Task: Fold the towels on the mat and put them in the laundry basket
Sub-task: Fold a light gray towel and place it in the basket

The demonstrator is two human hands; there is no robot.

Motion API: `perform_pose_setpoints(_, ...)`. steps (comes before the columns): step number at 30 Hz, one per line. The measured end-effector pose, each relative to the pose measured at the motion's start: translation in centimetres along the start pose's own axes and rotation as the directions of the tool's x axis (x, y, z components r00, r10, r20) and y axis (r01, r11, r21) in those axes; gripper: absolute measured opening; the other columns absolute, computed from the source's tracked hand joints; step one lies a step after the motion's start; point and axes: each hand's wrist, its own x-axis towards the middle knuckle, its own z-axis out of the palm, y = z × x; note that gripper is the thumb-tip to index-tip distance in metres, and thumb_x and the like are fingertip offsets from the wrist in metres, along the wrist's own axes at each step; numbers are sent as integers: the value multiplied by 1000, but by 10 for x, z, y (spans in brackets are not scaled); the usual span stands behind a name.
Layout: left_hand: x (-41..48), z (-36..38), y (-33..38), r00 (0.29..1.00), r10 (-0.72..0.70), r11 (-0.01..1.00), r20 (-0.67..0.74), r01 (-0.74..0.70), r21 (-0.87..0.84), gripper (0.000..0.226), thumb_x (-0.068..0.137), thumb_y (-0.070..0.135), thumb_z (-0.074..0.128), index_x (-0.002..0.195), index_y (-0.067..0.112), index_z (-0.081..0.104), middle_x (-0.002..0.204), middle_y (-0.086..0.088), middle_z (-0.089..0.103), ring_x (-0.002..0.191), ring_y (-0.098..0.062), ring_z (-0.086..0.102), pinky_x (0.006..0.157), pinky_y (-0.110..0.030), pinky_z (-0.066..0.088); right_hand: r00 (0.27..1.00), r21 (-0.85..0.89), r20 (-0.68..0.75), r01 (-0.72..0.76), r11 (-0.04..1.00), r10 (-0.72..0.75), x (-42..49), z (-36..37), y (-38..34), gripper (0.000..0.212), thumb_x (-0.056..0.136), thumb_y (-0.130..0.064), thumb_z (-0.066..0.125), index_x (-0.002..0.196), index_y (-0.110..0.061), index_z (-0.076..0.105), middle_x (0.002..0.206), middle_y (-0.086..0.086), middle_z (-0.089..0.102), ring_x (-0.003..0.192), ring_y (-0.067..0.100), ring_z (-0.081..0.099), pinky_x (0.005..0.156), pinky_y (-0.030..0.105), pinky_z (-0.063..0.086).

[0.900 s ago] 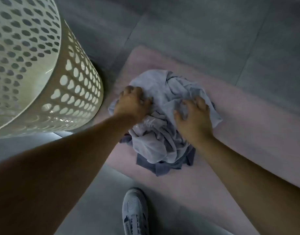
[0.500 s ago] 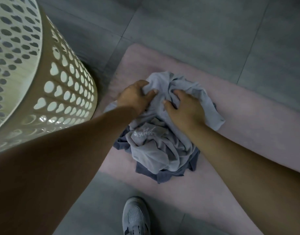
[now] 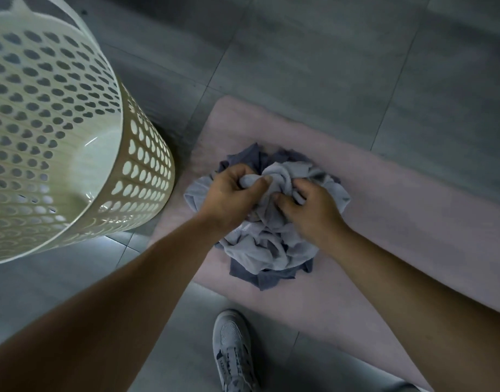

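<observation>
A crumpled light grey towel (image 3: 260,247) lies in a heap on top of a darker blue-grey towel (image 3: 267,278) on the pink mat (image 3: 398,222). My left hand (image 3: 232,193) grips a bunch of the light towel at the top of the heap, thumb and fingers curled round the fabric. Just right of it, my right hand (image 3: 311,210) has its fingers dug into the same light towel and curled round its folds. The cream laundry basket (image 3: 141,171), perforated with heart-shaped holes, stands on the floor left of the mat, its inside bare.
Grey floor tiles (image 3: 314,58) surround the mat. A grey sneaker (image 3: 234,352) stands on the tiles at the mat's near edge, below the heap. The basket nearly touches the mat's left edge.
Both hands have moved together from the sides of the heap to its top and bunched the light towel between them, uncovering dark towel at the far side. The camera has shifted.
</observation>
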Motion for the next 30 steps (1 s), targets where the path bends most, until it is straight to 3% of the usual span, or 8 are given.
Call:
perform_pose_setpoints(3, -33, 13, 38, 999, 37, 999, 35, -37, 0, 33, 87, 31, 72, 78, 5, 53, 65, -5, 53, 60, -19, 52, 55, -36, 48, 997, 19, -74, 40, 999, -38, -39, -40, -26, 30, 95, -28, 65, 74, -8, 58, 55, -8, 48, 50, 3, 40, 50, 19, 38)
perform_pose_setpoints(5, -55, 29, 64, 995, 58, 998, 80, -58, -4, 42, 85, 34, 70, 81, -3, 50, 66, -10, 51, 60, -21, 50, 53, -35, 47, 993, 41, -113, 51, 998, -46, -69, -69, -41, 34, 95, -24, 65, 64, -20, 52, 51, -14, 47, 49, 1, 42, 48, 11, 31)
perform_pose_setpoints(8, -84, 65, 102, 987, 107, 994, 116, -110, 27, 37, 86, 33, 71, 73, 6, 49, 64, -5, 47, 60, -19, 46, 52, -33, 44, 971, -17, -217, 96, 995, -97, -109, -110, -55, 39, 91, -34, 65, 61, -28, 41, 61, -13, 48, 60, 2, 46, 54, 13, 33)
perform_pose_setpoints(11, -113, 112, 138, 983, 134, 988, 129, -142, 56, 32, 92, 20, 70, 73, 2, 52, 65, -2, 50, 61, -12, 48, 57, -30, 47, 947, -30, -286, 145, 989, -148, -151, -157, -55, 32, 87, -42, 62, 71, -15, 56, 83, 2, 55, 81, 1, 53, 67, 10, 38)
perform_pose_setpoints(14, -145, 167, 167, 973, 161, 985, 164, -168, 30, 28, 94, 13, 66, 79, -7, 53, 69, -5, 51, 63, -8, 49, 61, -23, 48, 951, 93, -286, 148, 985, -116, -196, -204, -45, 32, 94, -25, 65, 71, -9, 49, 64, -7, 43, 58, 4, 41, 55, 13, 33)
perform_pose_setpoints(21, -237, 333, 195, 962, 168, 984, 214, -176, 17, 31, 96, 12, 63, 70, 13, 47, 61, 5, 49, 60, -6, 47, 60, -20, 46, 925, 179, -367, 179, 967, -103, -312, -330, 23, 36, 95, -25, 66, 80, 4, 51, 69, 17, 50, 63, 9, 45, 57, 27, 40)
perform_pose_setpoints(26, -273, 444, 187, 952, 192, 973, 238, -216, 79, 30, 95, 24, 67, 75, 8, 52, 67, -2, 50, 64, -12, 48, 62, -28, 47, 900, 208, -432, 168, 964, -63, -374, -409, 91, 28, 94, -24, 68, 77, -7, 53, 64, -8, 51, 59, 2, 48, 56, 17, 41)
perform_pose_setpoints(30, -270, 513, 157, 934, 199, 933, 298, -274, 235, 33, 96, 39, 63, 72, 22, 47, 56, 17, 46, 55, -4, 42, 55, -18, 40, 873, 179, -487, 133, 975, -29, -393, -444, 156, 26, 93, -21, 68, 74, -14, 52, 63, -11, 50, 57, -1, 47, 57, 14, 39)
